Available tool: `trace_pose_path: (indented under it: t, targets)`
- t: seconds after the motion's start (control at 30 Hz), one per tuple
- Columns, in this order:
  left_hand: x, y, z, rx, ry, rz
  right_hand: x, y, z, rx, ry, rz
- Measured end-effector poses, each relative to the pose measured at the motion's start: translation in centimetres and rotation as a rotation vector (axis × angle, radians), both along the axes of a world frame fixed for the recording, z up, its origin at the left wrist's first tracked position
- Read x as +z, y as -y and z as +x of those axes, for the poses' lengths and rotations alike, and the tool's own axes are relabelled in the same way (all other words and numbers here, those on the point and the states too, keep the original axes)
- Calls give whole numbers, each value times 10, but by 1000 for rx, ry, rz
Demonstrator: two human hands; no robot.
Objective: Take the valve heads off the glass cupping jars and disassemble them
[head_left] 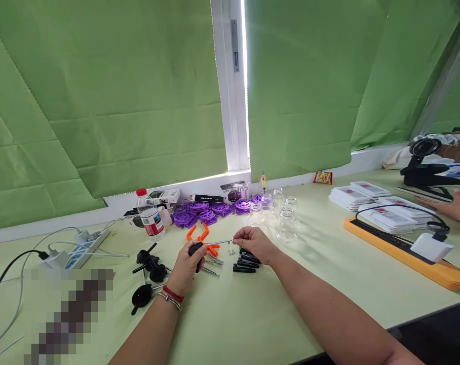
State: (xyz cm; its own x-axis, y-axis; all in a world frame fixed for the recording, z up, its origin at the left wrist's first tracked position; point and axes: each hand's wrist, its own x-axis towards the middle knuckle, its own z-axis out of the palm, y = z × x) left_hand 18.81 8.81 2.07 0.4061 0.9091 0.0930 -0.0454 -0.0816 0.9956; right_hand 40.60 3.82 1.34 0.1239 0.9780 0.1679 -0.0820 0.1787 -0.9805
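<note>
My left hand is closed round the black handle of a screwdriver, whose thin metal shaft points right. At the shaft's tip, my right hand pinches its thumb and fingertips together; what lies between them is too small to make out. Just below the shaft are several tiny metal pieces. Several black tubes lie side by side under my right hand. An orange clamp-like part is behind my left hand, and metal rods lie beside it. Black parts with knobs are left of my left hand.
Purple plastic parts and glass jars stand at the back, near a red-capped bottle. Power strips lie left and right, with trailing cables. Behind the right strip are white stacks and another person's hand.
</note>
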Motion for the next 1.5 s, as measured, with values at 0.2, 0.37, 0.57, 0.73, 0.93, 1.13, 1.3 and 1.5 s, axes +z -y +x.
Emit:
trace_pose_path:
  t: [0.2, 0.37, 0.57, 0.73, 0.93, 1.13, 1.3, 1.5]
  targets:
    - [2, 2, 2, 4, 16, -13, -5, -3, 0, -17, 14, 17]
    - [4, 5, 2, 1, -7, -11, -5, -2, -1, -21, 17, 13]
    - [3, 5, 1, -79, -17, 30, 0, 0, -1, -39, 4, -2]
    - [6, 6, 2, -77, -38, 17, -1, -1, 1, -30, 24, -20]
    - [7, 7, 1, -88, -67, 14, -5, -2, 1, -17, 61, -5]
    - [4, 5, 2, -87, -60, 7, -7, -3, 1, -33, 155, 17]
    - [2, 4, 1, -95, -64, 14, -10, -4, 0, -61, 211, 32]
    - [2, 3, 1, -101, -91, 35, -14, -6, 2, -77, 316, 37]
